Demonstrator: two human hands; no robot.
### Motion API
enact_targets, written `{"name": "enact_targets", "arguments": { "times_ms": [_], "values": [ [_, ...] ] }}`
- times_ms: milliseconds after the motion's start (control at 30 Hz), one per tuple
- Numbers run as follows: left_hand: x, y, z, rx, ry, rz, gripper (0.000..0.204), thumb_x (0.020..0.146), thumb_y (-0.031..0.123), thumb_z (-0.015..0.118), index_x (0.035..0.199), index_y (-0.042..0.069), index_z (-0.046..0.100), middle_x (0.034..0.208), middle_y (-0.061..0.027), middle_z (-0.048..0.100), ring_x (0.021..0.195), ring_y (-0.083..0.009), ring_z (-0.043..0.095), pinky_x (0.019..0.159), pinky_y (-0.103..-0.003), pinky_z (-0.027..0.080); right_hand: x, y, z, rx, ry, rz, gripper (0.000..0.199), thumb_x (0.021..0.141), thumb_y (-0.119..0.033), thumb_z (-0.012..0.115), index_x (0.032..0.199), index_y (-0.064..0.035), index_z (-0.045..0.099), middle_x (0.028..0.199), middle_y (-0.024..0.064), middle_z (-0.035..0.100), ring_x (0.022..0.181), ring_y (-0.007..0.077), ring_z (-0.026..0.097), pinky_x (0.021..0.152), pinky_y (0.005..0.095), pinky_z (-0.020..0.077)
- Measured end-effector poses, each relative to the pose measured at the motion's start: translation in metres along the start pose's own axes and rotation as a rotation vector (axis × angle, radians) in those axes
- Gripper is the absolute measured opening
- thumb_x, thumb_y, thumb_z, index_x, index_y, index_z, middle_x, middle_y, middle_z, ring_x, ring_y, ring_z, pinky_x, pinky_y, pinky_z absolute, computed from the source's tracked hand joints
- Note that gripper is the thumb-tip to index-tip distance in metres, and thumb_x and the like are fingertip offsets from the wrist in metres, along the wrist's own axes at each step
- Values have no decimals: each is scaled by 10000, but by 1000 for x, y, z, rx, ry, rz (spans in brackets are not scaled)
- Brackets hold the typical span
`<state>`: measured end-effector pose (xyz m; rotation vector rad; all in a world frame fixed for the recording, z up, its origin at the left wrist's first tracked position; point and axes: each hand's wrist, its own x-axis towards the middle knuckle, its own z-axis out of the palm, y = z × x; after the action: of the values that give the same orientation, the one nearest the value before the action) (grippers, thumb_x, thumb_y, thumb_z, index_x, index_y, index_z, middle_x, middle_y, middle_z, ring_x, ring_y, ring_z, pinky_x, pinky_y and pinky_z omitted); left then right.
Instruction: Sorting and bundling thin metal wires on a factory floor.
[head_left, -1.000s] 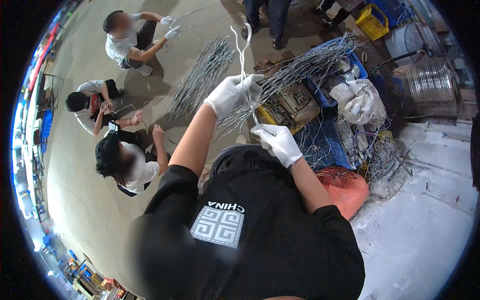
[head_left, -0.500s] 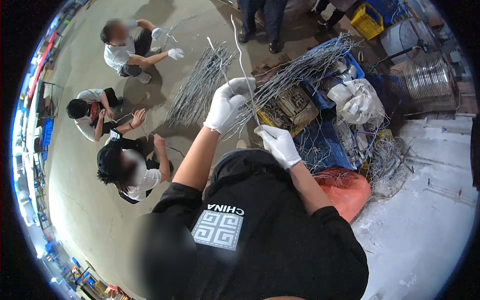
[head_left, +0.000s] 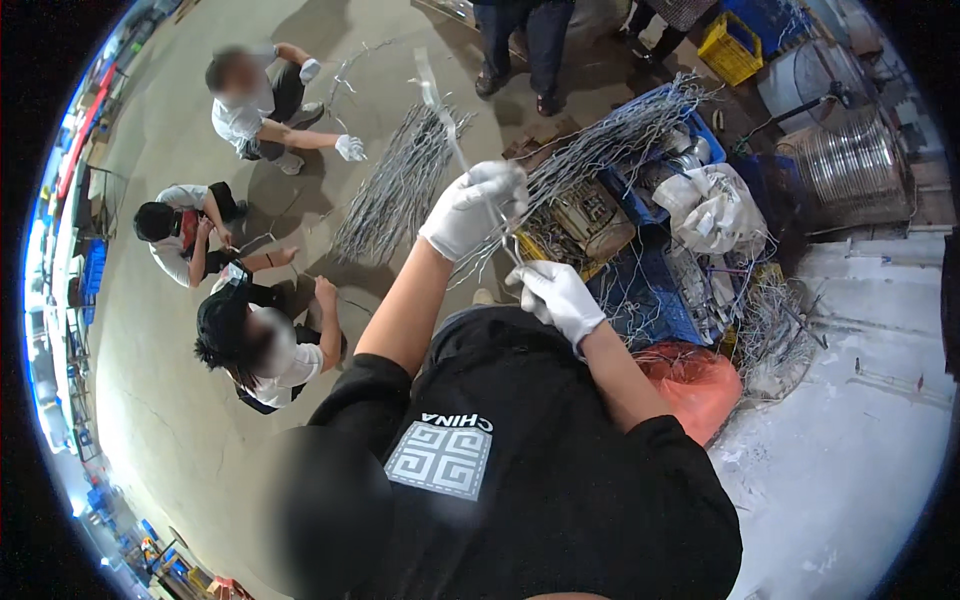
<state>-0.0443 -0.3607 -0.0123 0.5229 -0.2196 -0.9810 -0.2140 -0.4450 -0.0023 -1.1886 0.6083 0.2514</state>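
Observation:
Both my hands wear white gloves and are raised in front of my chest. A length of grey metal wire (head_left: 457,148) runs up and away from my left hand (head_left: 472,208), its far end smeared by motion. The fingers of that hand are closed round the wire. Below and to the right, my right hand (head_left: 562,303) pinches the near end, where the strands look bent or twisted together. Beyond my hands, a large bundle of crinkled grey wires (head_left: 620,140) lies across the blue crate (head_left: 712,130).
More wires (head_left: 395,185) lie piled on the floor. Three people crouch at the left, and others stand at the far side. At the right are a white sack (head_left: 715,210), a red bag (head_left: 690,385), a tangle of wire (head_left: 775,340), a yellow crate (head_left: 733,48) and a wire coil (head_left: 850,175).
Two wire strands stood apart above my left hand; now one blurred length shows there, leaning left. My left hand has shifted slightly right, my right hand slightly down.

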Motion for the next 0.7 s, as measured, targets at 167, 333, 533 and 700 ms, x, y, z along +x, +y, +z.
{"name": "enact_targets", "arguments": {
  "times_ms": [167,333,533,700],
  "values": [
    [-15,-13,26,53,371,-104,273,850,79,557,1111,13,517,881,-96,589,716,-172,582,650,-263,465,4,-1,-6,-404,265,-185,187,874,-142,517,865,-20,659,550,31,552,373,85,375,366,223,278],
    [-18,-25,28,482,521,-72,270,879,114,530,1119,-7,505,870,-78,569,679,-136,567,599,-240,471,23,29,-13,-831,518,-689,197,862,-149,529,822,-21,674,579,40,585,392,104,441,386,248,330],
    [-15,-38,12,722,541,-15,253,914,162,486,1088,-19,522,840,-66,551,638,-108,549,555,-228,480,23,36,-8,-982,626,-780,206,860,-151,512,880,-12,663,591,39,589,487,138,528,484,306,407],
    [-17,-38,15,433,400,32,258,932,182,458,1067,-23,534,820,-78,567,636,-113,553,586,-238,495,14,14,-6,-477,453,-184,219,868,-156,505,891,3,653,598,45,585,494,137,544,479,312,414]
  ]
}}
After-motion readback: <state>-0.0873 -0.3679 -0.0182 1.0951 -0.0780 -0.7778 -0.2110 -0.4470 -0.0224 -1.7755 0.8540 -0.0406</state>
